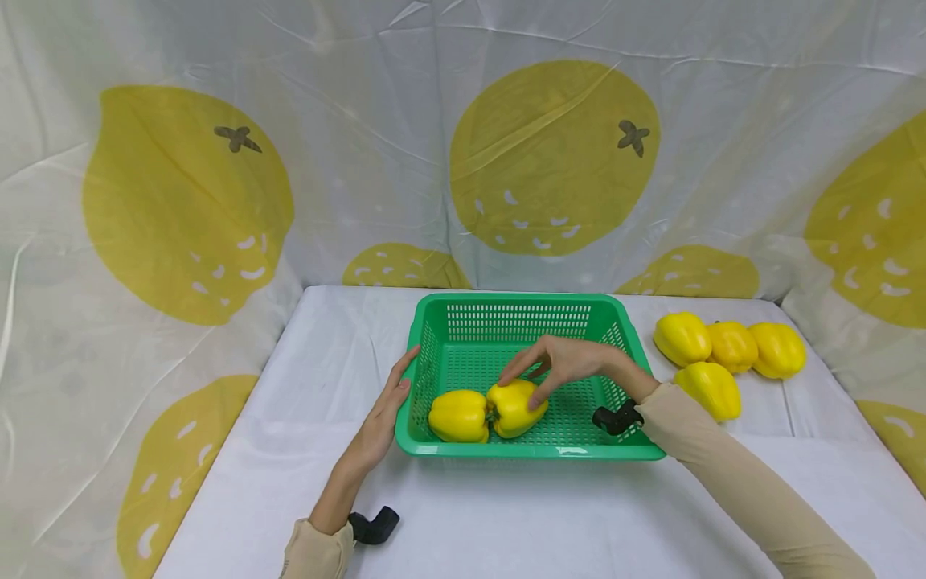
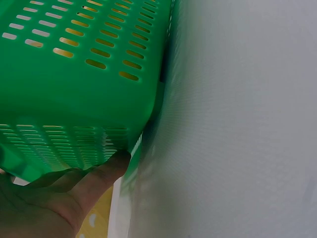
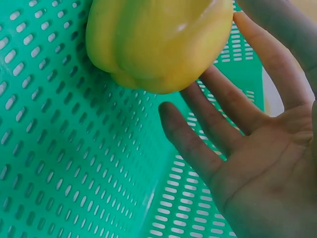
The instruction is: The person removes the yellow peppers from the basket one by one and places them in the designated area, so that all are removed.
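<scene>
A green plastic basket holds two yellow bell peppers side by side near its front left corner. My right hand reaches inside and holds the right-hand bell pepper between thumb and fingers; in the right wrist view the bell pepper lies against the fingertips. Beside it is the other bell pepper, touched by no hand. Along the basket's left outer side, my left hand rests with fairly straight fingers. The left wrist view shows that hand against the slotted wall.
To the right of the basket, several more yellow bell peppers lie grouped on the white tablecloth. A lemon-print cloth hangs behind the table. Each wrist carries a black mount.
</scene>
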`<state>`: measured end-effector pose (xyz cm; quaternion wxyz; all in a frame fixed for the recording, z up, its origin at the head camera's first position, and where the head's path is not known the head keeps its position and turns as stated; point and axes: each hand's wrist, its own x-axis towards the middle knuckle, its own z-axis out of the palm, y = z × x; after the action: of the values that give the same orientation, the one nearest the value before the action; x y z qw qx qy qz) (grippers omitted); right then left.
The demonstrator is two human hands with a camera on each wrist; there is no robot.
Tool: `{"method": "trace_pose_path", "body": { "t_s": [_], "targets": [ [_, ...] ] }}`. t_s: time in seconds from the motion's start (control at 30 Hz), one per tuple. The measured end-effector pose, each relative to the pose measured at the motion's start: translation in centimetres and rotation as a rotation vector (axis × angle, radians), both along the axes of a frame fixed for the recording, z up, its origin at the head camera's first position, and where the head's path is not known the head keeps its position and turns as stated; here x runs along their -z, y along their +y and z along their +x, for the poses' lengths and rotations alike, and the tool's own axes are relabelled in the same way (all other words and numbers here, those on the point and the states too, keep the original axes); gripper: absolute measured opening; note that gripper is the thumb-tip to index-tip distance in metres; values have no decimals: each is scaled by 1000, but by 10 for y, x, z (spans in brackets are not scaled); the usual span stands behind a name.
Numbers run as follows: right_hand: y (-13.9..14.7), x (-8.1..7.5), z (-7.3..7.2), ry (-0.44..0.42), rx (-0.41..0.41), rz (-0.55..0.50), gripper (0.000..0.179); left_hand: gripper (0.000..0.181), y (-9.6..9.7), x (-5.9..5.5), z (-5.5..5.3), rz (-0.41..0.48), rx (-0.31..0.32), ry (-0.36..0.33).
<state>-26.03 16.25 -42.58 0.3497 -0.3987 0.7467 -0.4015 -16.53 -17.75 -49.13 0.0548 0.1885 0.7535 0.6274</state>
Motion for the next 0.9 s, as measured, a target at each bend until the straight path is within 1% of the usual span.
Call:
{"method": "trace_pose_path", "body": {
  "t_s": [0.13,0.37,0.63,0.73,0.9],
  "targets": [
    [-1,2,0,-22,0,4,51,50,0,-1,0,-2,-3,1],
    [-2,5,0,-14,-21,-8,54,50,0,-2,1,-4,-6,-2],
    [-2,5,-1,-26,-41,-35,55,50,0,-1,1,-9,-8,1],
    [-2,5,-1,3,-56,-32,54,50,1,-1,1,-11,-8,-1],
    [1,2,-1,107,-71,-13,53,50,1,-1,1,-10,-5,5]
  ]
}}
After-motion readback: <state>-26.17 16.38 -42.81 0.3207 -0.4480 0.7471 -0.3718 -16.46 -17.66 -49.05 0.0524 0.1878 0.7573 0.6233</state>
